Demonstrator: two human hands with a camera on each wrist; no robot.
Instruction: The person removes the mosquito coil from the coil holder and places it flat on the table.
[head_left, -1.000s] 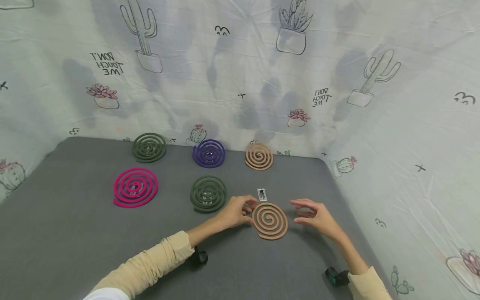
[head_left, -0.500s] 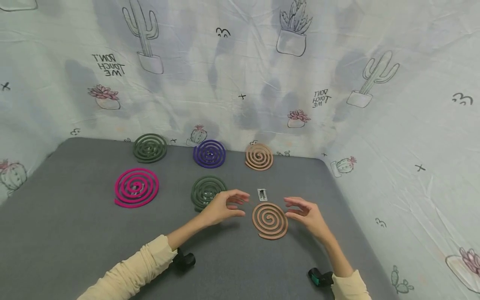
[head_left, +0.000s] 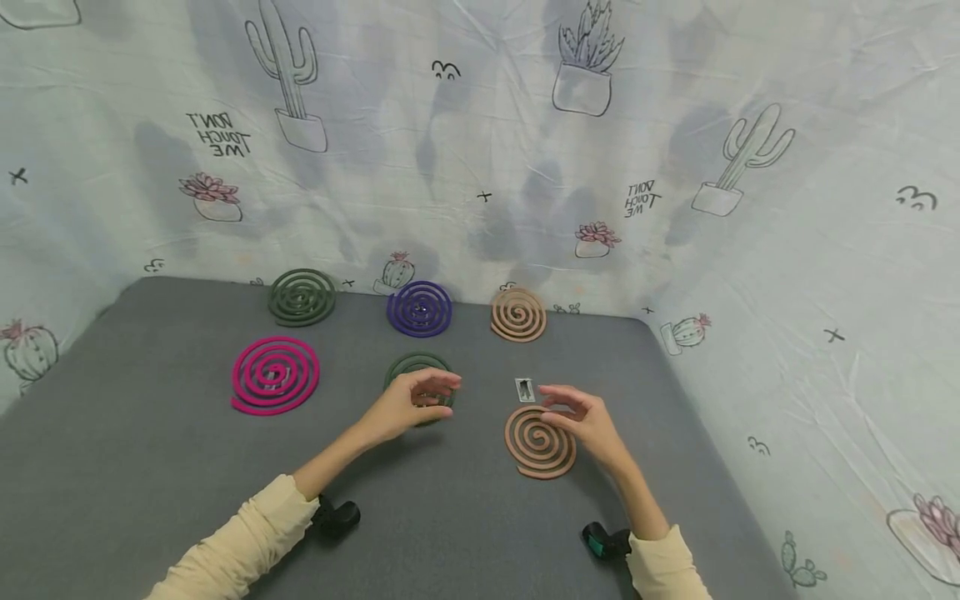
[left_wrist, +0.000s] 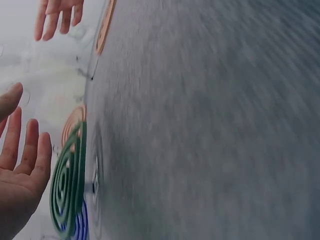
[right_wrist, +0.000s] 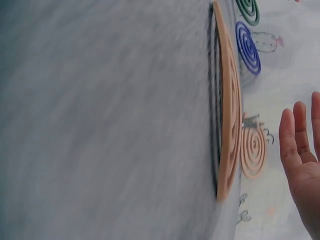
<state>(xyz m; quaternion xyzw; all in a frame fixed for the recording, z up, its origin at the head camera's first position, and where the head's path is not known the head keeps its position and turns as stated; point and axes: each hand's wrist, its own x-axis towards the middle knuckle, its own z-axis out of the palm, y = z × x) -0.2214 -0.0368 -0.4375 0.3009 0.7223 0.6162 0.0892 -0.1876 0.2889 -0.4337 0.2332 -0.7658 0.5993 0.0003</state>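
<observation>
My left hand (head_left: 400,406) is held over the front green mosquito coil (head_left: 418,357), fingers loosely bent and holding nothing. The hand hides much of that coil in the head view; in the left wrist view the green coil (left_wrist: 80,170) stands apart from the fingers, raised above the table. On the right, my right hand (head_left: 591,423) hovers over the upper right edge of a tan mosquito coil (head_left: 538,438), its thumb overlapping the rim in the head view. Nothing is between its fingers. Just behind this coil lies a small metal coil stand (head_left: 525,390).
A pink coil (head_left: 275,375) lies at the left. Along the back of the grey table (head_left: 465,533) are another green coil (head_left: 302,297), a blue coil (head_left: 420,308) and a second tan coil (head_left: 518,314). A cactus-print cloth (head_left: 480,125) encloses the back and sides.
My left hand has moved from the front tan coil leftward to over the front green coil. The right hand has come left, over the tan coil. The coils have stayed put.
</observation>
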